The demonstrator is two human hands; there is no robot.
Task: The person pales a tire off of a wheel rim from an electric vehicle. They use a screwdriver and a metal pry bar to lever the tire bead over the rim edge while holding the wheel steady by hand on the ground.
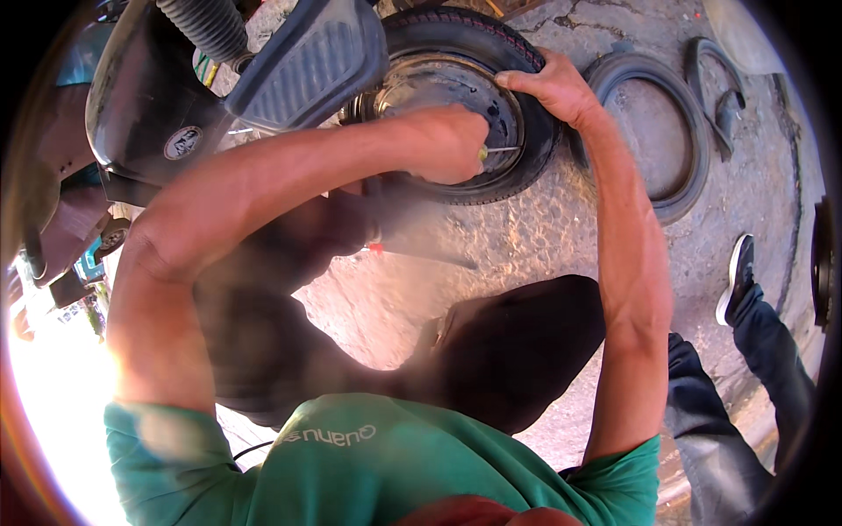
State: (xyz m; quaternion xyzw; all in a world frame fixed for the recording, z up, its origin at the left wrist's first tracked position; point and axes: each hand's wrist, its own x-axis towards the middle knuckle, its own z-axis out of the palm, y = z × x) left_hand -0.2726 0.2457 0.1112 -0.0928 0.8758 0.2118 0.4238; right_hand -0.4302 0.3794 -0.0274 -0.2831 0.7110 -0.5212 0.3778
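A scooter wheel with a black tire point(517, 180) on its metal rim point(412, 79) lies ahead of me on the ground. My left hand point(447, 145) is closed in a fist over the wheel's lower middle, around what looks like a screwdriver point(504, 149). A bit of yellow-green handle shows at the fist, and the thin metal shaft points right to the tire's inner edge. On the tire's upper right side rests my right hand point(561, 88), its thumb along the sidewall and its fingers bent over the tread, mostly hidden.
A scooter's dark body and ribbed footboard point(307, 66) stand close at the left. Right of the wheel lie a loose tire point(693, 175) and a rubber strip point(726, 114). A red-ended bar point(421, 257) lies between my knees and the wheel. Another person's legs point(763, 333) are at the right.
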